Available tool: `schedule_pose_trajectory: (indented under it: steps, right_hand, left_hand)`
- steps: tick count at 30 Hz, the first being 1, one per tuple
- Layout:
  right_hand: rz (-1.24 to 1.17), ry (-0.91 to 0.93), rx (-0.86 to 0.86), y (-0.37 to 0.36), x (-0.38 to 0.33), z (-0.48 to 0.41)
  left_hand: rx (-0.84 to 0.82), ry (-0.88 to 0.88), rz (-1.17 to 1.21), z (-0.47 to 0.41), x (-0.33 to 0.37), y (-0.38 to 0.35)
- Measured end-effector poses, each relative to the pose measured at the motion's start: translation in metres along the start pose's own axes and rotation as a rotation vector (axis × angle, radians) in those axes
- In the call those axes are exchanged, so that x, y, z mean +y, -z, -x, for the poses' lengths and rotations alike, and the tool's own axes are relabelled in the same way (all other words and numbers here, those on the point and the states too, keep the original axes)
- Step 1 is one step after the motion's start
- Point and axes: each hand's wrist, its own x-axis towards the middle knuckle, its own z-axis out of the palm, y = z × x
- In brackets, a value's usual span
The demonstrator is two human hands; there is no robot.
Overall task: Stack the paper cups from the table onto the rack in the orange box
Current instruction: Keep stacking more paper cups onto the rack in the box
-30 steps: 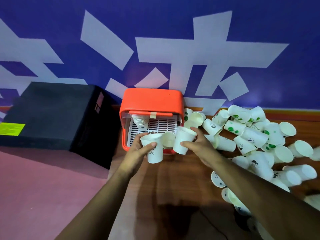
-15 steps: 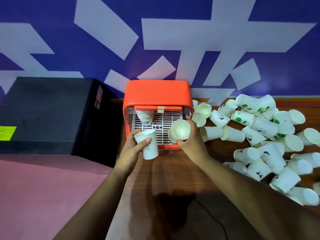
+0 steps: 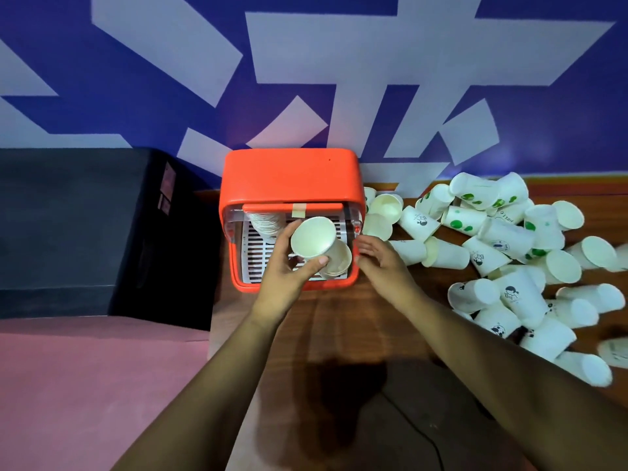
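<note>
L grip (image 3: 289,277) curled round white paper cup (image 3: 312,240), mouth twd cam, over rack (image 3: 252,248), R grip (image 3: 380,260) fingers slack, empty

A white paper cup (image 3: 312,240) tilts above the white slotted rack (image 3: 253,253) in the orange plastic box (image 3: 289,175), near a nested cup stack (image 3: 266,223). Other cups (image 3: 503,239) lie scattered to the right.

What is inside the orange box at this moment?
A white rack, a cup stack at its back left and a lying cup front right. The left hand and its held cup hide the rack's middle.
</note>
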Motion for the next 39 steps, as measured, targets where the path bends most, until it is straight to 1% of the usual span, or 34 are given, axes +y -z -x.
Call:
schedule_pose_trajectory:
  steps: [2, 6, 9, 12, 16, 18, 20, 23, 26, 27, 28, 29, 31, 32, 34, 36, 39]
  right_hand:
    - [-0.084, -0.042, -0.01, 0.003, -0.003, -0.001]
    - [-0.148, -0.058, -0.035, 0.003, -0.003, 0.0]
    - [0.002, -0.023, -0.051, -0.002, -0.002, 0.001]
    - [0.08, 0.006, -0.096, -0.008, 0.005, -0.004]
    - [0.136, 0.028, -0.121, -0.009, 0.009, -0.007]
    - [0.187, 0.07, -0.123, -0.01, 0.011, -0.008]
    - [0.251, 0.091, -0.124, -0.013, 0.014, -0.011]
    - [0.275, 0.104, -0.124, -0.015, 0.016, -0.011]
    - [0.221, 0.104, -0.107, 0.001, 0.013, -0.009]
    - [0.21, 0.103, -0.097, 0.011, 0.015, -0.007]
    - [0.22, 0.121, -0.078, 0.022, 0.018, -0.006]
    - [0.252, 0.144, -0.048, 0.035, 0.024, -0.004]
    - [0.325, 0.174, 0.028, 0.066, 0.04, -0.004]
    - [0.36, 0.164, 0.06, 0.082, 0.047, -0.005]
    - [0.47, 0.122, 0.095, 0.113, 0.059, -0.01]
    - [0.625, 0.118, 0.087, 0.139, 0.071, -0.022]
    - [0.791, 0.068, -0.004, 0.162, 0.088, -0.037]
  left_hand:
    - [-0.03, -0.01, -0.077, -0.006, -0.001, -0.009]
    - [-0.12, -0.071, -0.265, -0.01, -0.009, -0.019]
    - [-0.118, -0.058, -0.369, -0.014, -0.024, -0.018]
    - [-0.133, 0.021, -0.4, -0.018, -0.037, -0.016]
    - [-0.207, 0.207, -0.281, -0.022, -0.045, -0.011]
    - [-0.212, 0.219, -0.347, -0.024, -0.049, -0.006]
    - [-0.182, 0.183, -0.473, -0.026, -0.05, -0.003]
    - [-0.118, 0.127, -0.546, -0.021, -0.049, -0.007]
    - [0.082, 0.031, -0.583, -0.005, -0.04, -0.016]
    - [0.135, -0.001, -0.571, 0.003, -0.035, -0.02]
    - [0.149, -0.039, -0.561, 0.011, -0.028, -0.026]
    - [0.125, -0.067, -0.555, 0.019, -0.02, -0.034]
    - [0.01, -0.079, -0.553, 0.027, -0.009, -0.054]
    - [-0.045, -0.085, -0.558, 0.026, -0.006, -0.066]
    - [-0.1, -0.107, -0.578, 0.016, -0.005, -0.091]
    - [-0.14, -0.107, -0.632, 0.001, -0.011, -0.119]
    - [-0.164, -0.074, -0.814, -0.022, -0.026, -0.161]
